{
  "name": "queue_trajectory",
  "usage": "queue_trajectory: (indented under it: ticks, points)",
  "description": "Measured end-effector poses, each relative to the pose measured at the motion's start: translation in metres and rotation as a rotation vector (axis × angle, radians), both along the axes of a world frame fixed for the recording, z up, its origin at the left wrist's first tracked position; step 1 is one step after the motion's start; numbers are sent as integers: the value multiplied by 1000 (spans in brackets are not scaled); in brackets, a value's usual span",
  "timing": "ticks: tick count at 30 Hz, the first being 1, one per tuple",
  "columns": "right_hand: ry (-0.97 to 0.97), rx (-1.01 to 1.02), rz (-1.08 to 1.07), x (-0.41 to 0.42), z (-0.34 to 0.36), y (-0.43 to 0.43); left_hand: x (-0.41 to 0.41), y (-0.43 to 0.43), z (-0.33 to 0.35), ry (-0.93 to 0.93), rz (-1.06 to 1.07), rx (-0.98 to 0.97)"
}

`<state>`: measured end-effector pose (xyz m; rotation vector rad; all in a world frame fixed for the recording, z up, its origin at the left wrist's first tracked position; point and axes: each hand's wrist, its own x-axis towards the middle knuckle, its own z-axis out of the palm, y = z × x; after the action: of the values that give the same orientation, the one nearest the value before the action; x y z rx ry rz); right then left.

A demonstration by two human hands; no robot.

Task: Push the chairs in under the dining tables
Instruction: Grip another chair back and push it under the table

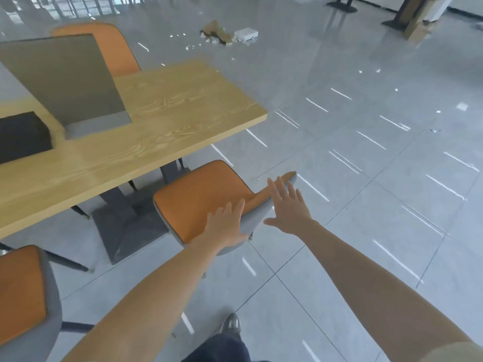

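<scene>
An orange chair with a grey shell (201, 197) stands at the near right corner of the light wooden dining table (167, 126), its seat outside the table edge. My left hand (227, 226) lies flat with spread fingers on the chair's backrest at its near end. My right hand (288, 207) is spread open at the backrest's far end, touching or just above it. Neither hand grips anything.
A second orange chair (23, 293) stands at the lower left and a third (115, 48) behind the table. A grey upright divider (65, 79) and a black block (22, 135) sit on the table. Debris and a white box (227, 35) lie on the tiled floor beyond.
</scene>
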<state>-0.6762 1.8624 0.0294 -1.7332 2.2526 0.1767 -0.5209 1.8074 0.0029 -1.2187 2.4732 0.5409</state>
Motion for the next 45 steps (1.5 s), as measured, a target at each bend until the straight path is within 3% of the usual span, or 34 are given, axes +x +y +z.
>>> queue_trajectory:
  ticks: [7,14,19,35,45]
  points:
    - [11,56,116,-46,-15,-36,-31,-10,-22,11,76,-5]
    - [43,188,391,-81,-31,-70,-49,-14,-26,4,276,-3]
    - [51,175,545,-109,-41,-87,-54,-10,-29,-54,377,-12]
    - [16,106,605,-121,-59,-87,-55,9,-36,-96,420,-55]
    - [-75,102,672,-61,-60,-57,6,51,-35,-101,472,-27]
